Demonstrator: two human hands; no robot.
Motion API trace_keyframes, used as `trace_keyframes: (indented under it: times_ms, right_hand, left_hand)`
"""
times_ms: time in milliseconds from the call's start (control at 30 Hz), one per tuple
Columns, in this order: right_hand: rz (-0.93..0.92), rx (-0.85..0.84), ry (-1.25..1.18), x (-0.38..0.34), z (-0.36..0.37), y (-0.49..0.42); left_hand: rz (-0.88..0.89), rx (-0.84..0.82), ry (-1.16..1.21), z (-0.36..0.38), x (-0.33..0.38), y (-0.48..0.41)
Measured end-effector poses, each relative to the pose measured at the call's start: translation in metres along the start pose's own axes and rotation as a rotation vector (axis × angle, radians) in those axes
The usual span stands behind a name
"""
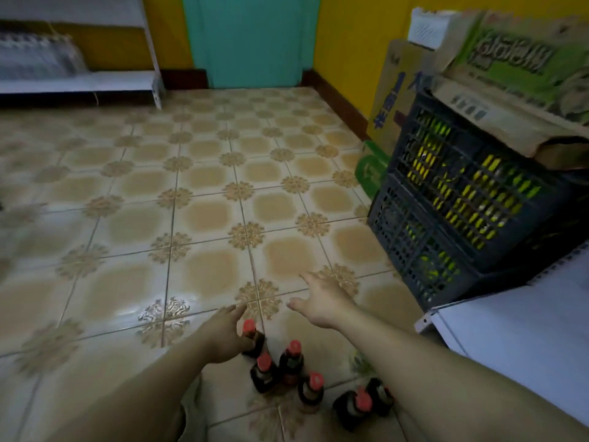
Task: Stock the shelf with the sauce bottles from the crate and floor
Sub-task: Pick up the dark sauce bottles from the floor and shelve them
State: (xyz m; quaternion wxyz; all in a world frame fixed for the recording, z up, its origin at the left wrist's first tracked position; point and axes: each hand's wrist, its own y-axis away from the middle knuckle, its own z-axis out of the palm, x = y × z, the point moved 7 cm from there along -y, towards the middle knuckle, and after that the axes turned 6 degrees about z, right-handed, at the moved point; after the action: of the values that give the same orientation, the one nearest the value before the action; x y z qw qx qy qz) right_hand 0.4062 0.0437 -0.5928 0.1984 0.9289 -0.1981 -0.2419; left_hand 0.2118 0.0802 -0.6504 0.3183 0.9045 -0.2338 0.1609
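Several dark sauce bottles with red caps (291, 362) stand on the tiled floor near the bottom of the view. My left hand (224, 334) is beside the farthest bottle (253, 338), fingers spread and touching or almost touching its left side; I cannot tell if it grips. My right hand (322, 301) hovers open above the floor, beyond the bottles, fingers apart, holding nothing. Two stacked dark plastic crates (459, 199) with yellow-green items inside stand at the right. A white shelf (516, 333) edge shows at the lower right.
Cardboard boxes (510, 68) lie on top of and behind the crates. Another white shelf unit (95, 81) stands at the far left against the yellow wall. A teal door (248, 39) is at the back. Patterned floor tiles (191, 186) fill the middle.
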Motion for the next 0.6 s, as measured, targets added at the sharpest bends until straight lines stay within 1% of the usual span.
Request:
trace_keyframes:
  times_ms: [133, 267, 367, 467, 533, 600]
  right_hand:
    - [-0.009, -0.108, 0.003, -0.008, 0.059, -0.044]
    - [-0.047, -0.195, 0.005, -0.021, 0.114, -0.083]
    - [-0.098, -0.276, 0.043, -0.033, 0.153, -0.105]
    - [-0.148, -0.352, 0.141, -0.042, 0.184, -0.119]
    - [-0.162, -0.343, 0.180, -0.045, 0.192, -0.124]
    - [-0.171, -0.291, 0.167, -0.046, 0.192, -0.123]
  left_hand:
    - [-0.078, -0.015, 0.096, 0.037, -0.042, -0.032]
    - [-0.133, -0.078, 0.150, 0.073, -0.075, -0.066]
    - [-0.142, -0.121, 0.197, 0.092, -0.092, -0.088]
    - [-0.128, -0.140, 0.253, 0.107, -0.100, -0.101]
    - [-0.126, -0.144, 0.286, 0.114, -0.102, -0.105]
    - [-0.130, -0.142, 0.308, 0.116, -0.102, -0.106]
